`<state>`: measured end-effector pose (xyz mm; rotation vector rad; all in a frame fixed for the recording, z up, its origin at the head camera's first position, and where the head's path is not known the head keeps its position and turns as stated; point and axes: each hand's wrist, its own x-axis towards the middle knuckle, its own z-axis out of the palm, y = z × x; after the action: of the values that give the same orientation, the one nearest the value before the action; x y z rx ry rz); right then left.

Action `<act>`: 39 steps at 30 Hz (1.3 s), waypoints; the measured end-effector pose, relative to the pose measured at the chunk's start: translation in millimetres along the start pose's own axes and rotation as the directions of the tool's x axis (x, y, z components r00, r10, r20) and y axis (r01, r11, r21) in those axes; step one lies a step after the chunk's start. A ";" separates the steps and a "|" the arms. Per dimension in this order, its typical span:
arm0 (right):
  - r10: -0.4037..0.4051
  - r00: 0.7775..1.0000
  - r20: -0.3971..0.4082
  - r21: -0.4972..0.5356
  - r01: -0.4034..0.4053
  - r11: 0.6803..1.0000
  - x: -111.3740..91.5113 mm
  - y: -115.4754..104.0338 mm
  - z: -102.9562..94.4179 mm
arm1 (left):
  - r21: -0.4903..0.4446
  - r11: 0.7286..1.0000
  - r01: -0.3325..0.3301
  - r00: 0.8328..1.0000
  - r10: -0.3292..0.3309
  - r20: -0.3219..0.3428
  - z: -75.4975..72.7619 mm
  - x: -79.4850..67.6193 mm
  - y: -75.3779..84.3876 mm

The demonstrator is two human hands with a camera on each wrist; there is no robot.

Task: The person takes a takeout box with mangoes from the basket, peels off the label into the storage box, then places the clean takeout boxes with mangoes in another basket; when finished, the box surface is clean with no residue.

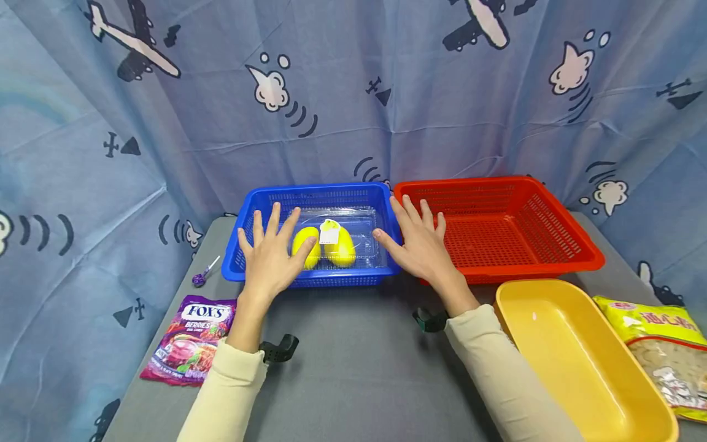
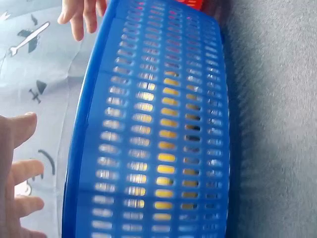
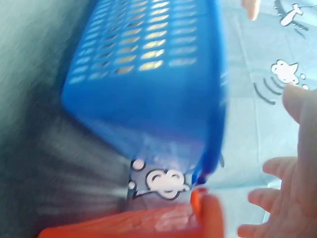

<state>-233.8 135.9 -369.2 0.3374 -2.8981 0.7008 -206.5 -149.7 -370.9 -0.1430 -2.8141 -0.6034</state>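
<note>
Both hands hover with fingers spread above the front of a blue basket (image 1: 342, 281). My left hand (image 1: 272, 261) is over its left part, and my right hand (image 1: 422, 252) is by its right end, near the red basket's edge. Neither hand holds anything. Inside the blue basket lies a clear plastic box (image 1: 367, 236) with two yellow rounded fruits (image 1: 343, 250) in or under it; a white label (image 1: 329, 236) shows on one. In the left wrist view, yellow shows through the slots of the basket wall (image 2: 166, 134). The right wrist view shows my right hand (image 3: 285, 188) beside the blue rim.
A red basket (image 1: 552, 269) stands to the right, with a yellow tray (image 1: 574, 356) in front of it. Beside the tray lies a yellow food bag (image 1: 671, 362). On the left are a purple candy bag (image 1: 190, 341) and a lollipop (image 1: 200, 279). A patterned curtain (image 1: 331, 92) hangs behind.
</note>
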 end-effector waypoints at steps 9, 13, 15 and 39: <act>-0.112 0.986 0.121 0.019 0.111 0.994 13.9 -10.7 -2.2 | -0.127 0.990 0.056 0.994 -0.067 -0.087 -8.2 -5.3 -39.7; -0.112 0.979 0.171 -0.026 0.118 0.993 19.2 -9.2 1.6 | -0.163 0.979 0.120 0.987 -0.135 -0.087 -10.1 -7.0 -62.8; -0.106 0.977 0.185 -0.052 0.117 0.992 21.2 -8.5 2.6 | -0.172 0.974 0.145 0.984 -0.161 -0.081 -8.8 -7.9 -73.3; -0.197 0.939 0.280 -0.042 0.217 0.975 41.3 -2.3 9.5 | -0.385 0.919 0.086 0.957 -0.183 -0.224 11.8 -17.7 -117.8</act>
<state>-273.9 121.9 -368.7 0.7762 -3.0687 0.5517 -209.8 -252.6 -432.0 0.0596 -2.4468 -1.1018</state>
